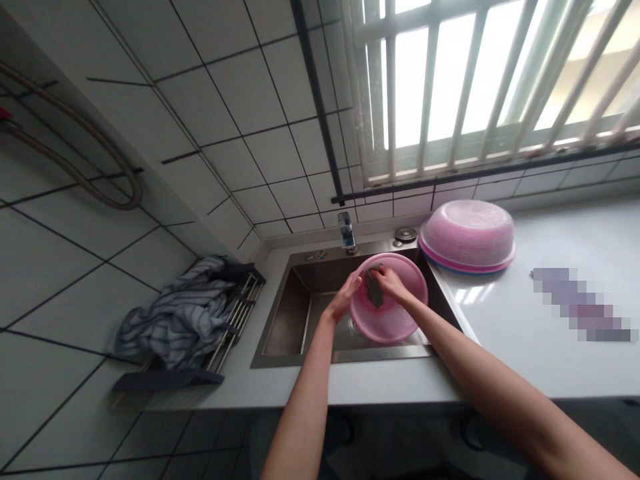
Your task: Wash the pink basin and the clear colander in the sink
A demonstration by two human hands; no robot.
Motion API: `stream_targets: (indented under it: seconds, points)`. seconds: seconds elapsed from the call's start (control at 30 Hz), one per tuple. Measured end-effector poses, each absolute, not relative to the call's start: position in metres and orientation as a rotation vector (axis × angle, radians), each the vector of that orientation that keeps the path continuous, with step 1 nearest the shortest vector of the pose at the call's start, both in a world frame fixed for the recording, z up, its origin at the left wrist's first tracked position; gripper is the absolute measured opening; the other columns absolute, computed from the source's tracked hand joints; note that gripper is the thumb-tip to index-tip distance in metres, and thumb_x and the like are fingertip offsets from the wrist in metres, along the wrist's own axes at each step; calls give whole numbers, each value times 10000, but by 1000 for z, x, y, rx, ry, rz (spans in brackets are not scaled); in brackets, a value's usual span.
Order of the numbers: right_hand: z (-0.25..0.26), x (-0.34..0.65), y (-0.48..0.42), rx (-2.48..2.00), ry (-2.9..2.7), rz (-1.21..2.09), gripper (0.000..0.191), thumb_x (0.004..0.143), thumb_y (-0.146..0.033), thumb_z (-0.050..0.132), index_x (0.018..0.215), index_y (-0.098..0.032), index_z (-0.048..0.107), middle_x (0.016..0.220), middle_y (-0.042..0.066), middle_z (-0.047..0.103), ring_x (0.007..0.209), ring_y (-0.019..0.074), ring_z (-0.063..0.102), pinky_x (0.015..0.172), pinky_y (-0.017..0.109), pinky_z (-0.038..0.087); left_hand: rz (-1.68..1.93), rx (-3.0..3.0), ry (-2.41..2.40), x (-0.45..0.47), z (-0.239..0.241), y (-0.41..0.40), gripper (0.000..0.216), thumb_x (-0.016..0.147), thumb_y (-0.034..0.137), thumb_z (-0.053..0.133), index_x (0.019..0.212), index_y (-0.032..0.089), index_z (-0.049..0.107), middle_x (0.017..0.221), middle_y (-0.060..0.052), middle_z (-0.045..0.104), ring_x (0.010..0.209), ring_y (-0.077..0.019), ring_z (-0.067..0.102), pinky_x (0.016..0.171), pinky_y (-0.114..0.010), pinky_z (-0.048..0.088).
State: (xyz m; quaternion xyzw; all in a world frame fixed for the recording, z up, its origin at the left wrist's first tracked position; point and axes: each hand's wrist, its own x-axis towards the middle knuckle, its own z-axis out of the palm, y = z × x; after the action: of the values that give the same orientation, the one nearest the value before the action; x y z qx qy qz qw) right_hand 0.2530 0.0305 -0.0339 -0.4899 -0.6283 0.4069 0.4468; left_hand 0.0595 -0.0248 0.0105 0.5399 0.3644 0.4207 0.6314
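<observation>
A pink plastic basket [400, 319] is tilted over the steel sink [285, 320], its inside facing me. My left hand [344, 299] grips its left rim, with the thumb on the inner side. Inside the basket, my right hand [391, 283] is closed on a dark grey-green cloth [374, 292], which hangs down against the pink wall. The cloth touches the basket's inner surface. The fingers of my left hand behind the rim are hidden.
A faucet [345, 230] stands behind the sink, beside a round metal strainer [405, 235]. Upturned pink basins [467, 230] are stacked on the right of the white counter [380, 383]. At left, a striped cloth [185, 313] lies over a metal rack [240, 313]. A barred window is above.
</observation>
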Motion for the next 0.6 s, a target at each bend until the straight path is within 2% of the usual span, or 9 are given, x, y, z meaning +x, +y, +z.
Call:
stream_targets:
  seconds: [0.23,0.43,0.6]
  points:
    - [-35,222,9,-1006,-1800,1184,219,955,-340,619,918,-156,733,936,118,780,752,205,671,687,284,515,984,1293,879,59,15,-26,696,893,643,733,1439,221,643,1509,-124,624,1482,-350,474,1296,-488,251]
    - [-14,246,22,-1106,-1431,1022,307,910,-465,547,965,-185,658,1000,96,739,870,216,642,762,290,501,985,1177,849,60,12,-24,696,908,625,731,1470,233,608,1570,-118,575,1507,-340,460,1291,-491,287]
    - [-2,249,20,-1058,-1290,1123,335,858,-530,555,929,-208,609,933,62,693,834,213,597,759,297,494,988,1119,822,59,7,-22,701,915,606,733,1488,229,589,1537,-128,606,1478,-338,499,1277,-510,324]
